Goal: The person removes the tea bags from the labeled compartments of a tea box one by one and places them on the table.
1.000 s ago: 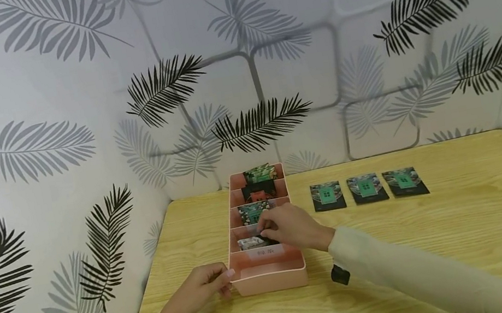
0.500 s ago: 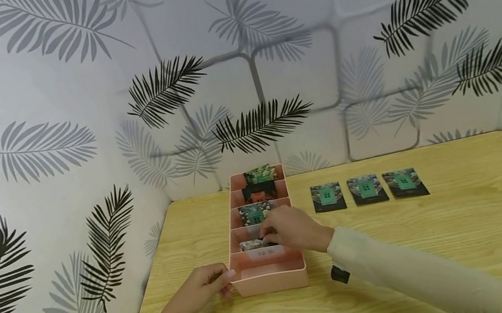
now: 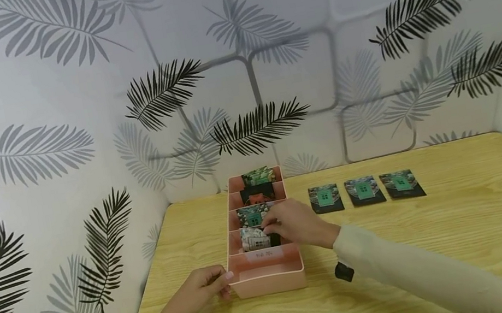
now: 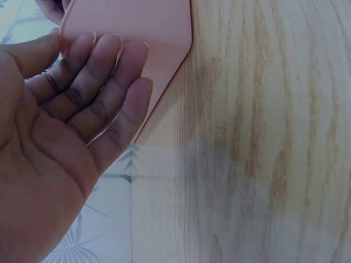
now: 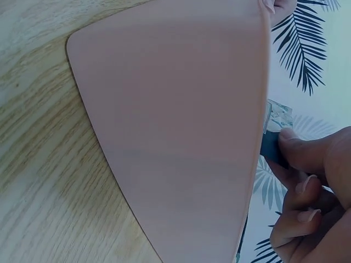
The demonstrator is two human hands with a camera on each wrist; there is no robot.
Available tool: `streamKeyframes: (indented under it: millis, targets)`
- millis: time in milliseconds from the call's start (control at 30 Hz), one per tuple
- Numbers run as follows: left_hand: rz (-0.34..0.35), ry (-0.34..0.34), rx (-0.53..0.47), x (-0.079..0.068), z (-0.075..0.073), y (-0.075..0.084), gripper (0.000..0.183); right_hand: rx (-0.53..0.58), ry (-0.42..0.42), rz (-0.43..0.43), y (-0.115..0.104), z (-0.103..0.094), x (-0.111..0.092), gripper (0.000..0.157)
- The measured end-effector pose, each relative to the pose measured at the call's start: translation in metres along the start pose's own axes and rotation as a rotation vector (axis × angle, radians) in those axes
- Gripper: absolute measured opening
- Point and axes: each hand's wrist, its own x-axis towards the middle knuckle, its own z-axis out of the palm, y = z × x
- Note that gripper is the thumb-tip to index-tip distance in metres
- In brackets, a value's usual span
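A long pink divided box (image 3: 269, 285) stands on the table, sachets in its compartments. Over the second compartment from the front, my right hand (image 3: 297, 223) pinches a sachet (image 3: 254, 238), whitish with a dark part. In the right wrist view, the thumb and a finger of my right hand (image 5: 323, 186) hold the dark part of that sachet (image 5: 274, 137) just beyond the box rim. My left hand (image 3: 203, 289) grips the box's front left corner. In the left wrist view, the thumb of that left hand (image 4: 71, 120) is at the rim and its fingers lie against the outer wall.
Three dark sachets with green labels, the left one (image 3: 325, 198), the middle one (image 3: 365, 190) and the right one (image 3: 402, 184), lie in a row right of the box. A leaf-patterned wall covering (image 3: 292, 77) rises behind the wooden table (image 3: 447, 256).
The sachet in my right hand has come up and shows more of its whitish face. My left hand stays at the box corner. The head view has shifted slightly.
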Motion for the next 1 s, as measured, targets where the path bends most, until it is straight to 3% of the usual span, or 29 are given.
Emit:
streamKeyframes:
  millis: [333, 1000]
  targets:
    - [-0.003, 0.005, 0.002, 0.000, 0.001, 0.000, 0.036, 0.026, 0.070, 0.009, 0.005, -0.014, -0.007, 0.011]
    - [0.013, -0.018, -0.008, 0.000, 0.001, 0.001, 0.036, 0.123, 0.085, 0.105, 0.023, -0.037, -0.028, 0.011]
